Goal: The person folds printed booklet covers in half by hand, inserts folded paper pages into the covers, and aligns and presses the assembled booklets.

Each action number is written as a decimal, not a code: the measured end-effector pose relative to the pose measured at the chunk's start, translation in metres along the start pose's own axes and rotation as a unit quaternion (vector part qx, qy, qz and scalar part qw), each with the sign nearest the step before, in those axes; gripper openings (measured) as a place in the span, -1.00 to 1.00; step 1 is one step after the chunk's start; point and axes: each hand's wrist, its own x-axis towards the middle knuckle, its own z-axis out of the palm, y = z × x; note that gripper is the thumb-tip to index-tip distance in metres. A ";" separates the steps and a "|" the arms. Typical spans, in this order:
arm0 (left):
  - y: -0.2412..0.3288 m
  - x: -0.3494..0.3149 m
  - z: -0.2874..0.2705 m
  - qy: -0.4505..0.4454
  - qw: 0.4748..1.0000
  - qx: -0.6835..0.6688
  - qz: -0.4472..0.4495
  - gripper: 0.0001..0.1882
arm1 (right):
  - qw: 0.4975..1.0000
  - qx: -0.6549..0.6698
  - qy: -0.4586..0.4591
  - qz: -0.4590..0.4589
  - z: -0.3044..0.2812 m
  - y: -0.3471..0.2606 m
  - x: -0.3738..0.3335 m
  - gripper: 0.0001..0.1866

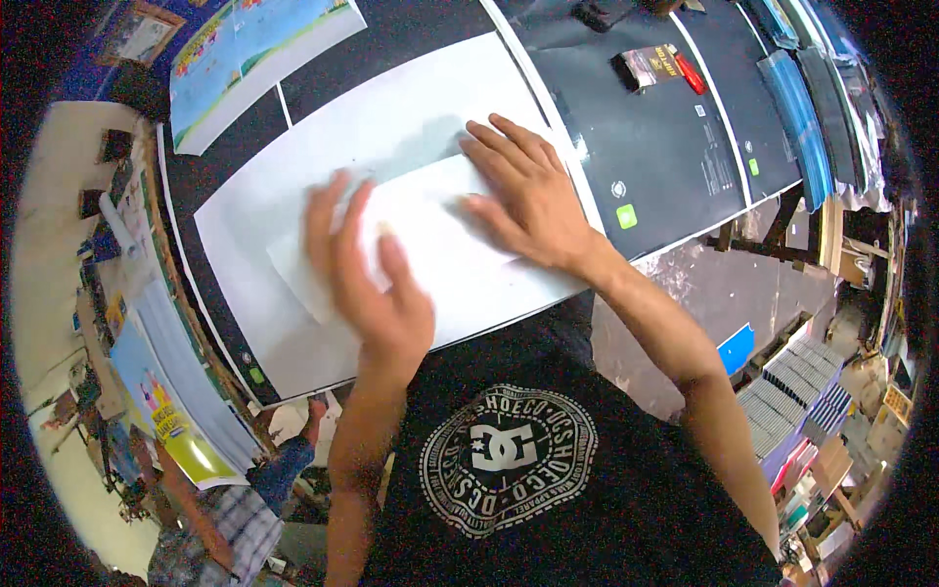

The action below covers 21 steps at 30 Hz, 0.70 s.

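The blurred left hand [369, 269] was loosely open over a small white sheet [435, 220], with no grip seen. The right hand [528, 201] was spread palm-down on it, grasping nothing. It looked like smoothing; the next move seemed to need gentle hands. The plain, pale sheet lay on a big white sheet [445, 88]. Farther off was a brush [646, 68].

The white sheet [440, 230] at the centre of my feed looks like smooth, matt paper. At two o'clock I see a black sheet [646, 147] with a glossy finish; at one, a rough-bristled brush [648, 67]; at six, a matt cloth shirt [548, 455].
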 end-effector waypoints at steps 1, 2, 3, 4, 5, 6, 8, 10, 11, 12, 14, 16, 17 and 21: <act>0.009 0.006 -0.021 0.030 0.999 0.009 0.017 -0.55 | 1.000 0.003 -0.002 0.002 0.002 -0.002 -0.001 -0.35; 0.015 0.009 -0.037 0.068 0.997 0.030 0.017 -0.50 | 1.000 -0.014 0.008 -0.001 0.005 -0.002 0.003 -0.37; 0.017 0.011 -0.047 0.106 0.993 0.051 0.017 -0.43 | 0.999 -0.031 0.018 -0.004 0.007 -0.002 0.006 -0.39; -0.001 0.003 -0.047 0.098 0.991 0.088 0.001 -0.37 | 0.999 -0.026 0.019 0.007 0.004 -0.003 0.005 -0.39; -0.035 -0.014 -0.035 0.044 0.992 0.112 -0.026 -0.41 | 1.000 -0.010 0.022 0.002 0.003 -0.003 0.007 -0.38; -0.065 -0.037 -0.018 -0.011 0.989 0.137 -0.061 -0.44 | 1.000 -0.026 0.016 0.000 0.004 -0.006 0.008 -0.38; -0.084 -0.039 -0.010 -0.057 0.980 0.166 -0.090 -0.47 | 0.999 -0.041 0.021 -0.010 0.006 -0.006 0.017 -0.38; -0.065 -0.036 -0.010 -0.051 0.981 0.180 -0.047 -0.50 | 1.000 -0.025 0.007 0.002 0.003 -0.007 0.012 -0.38; -0.068 -0.037 -0.011 -0.048 0.981 0.180 -0.046 -0.50 | 1.000 -0.026 0.010 0.000 0.003 -0.007 0.012 -0.38; -0.073 -0.039 -0.014 -0.026 0.989 0.133 -0.055 -0.48 | 1.000 -0.026 0.013 -0.001 0.004 -0.007 0.011 -0.38; -0.072 -0.038 -0.018 -0.002 0.995 0.083 -0.061 -0.45 | 0.999 -0.030 0.019 -0.003 0.004 -0.007 0.010 -0.39; -0.063 -0.034 -0.025 -0.019 0.990 0.125 -0.063 -0.32 | 0.999 -0.026 0.031 -0.003 0.003 -0.005 0.009 -0.38; -0.052 -0.027 -0.028 -0.017 0.991 0.119 -0.058 -0.32 | 0.999 -0.032 0.034 -0.001 0.002 -0.004 0.008 -0.38; 0.002 -0.010 -0.036 -0.113 0.989 0.084 0.036 0.21 | 0.999 -0.010 0.046 -0.010 0.002 -0.010 0.007 -0.44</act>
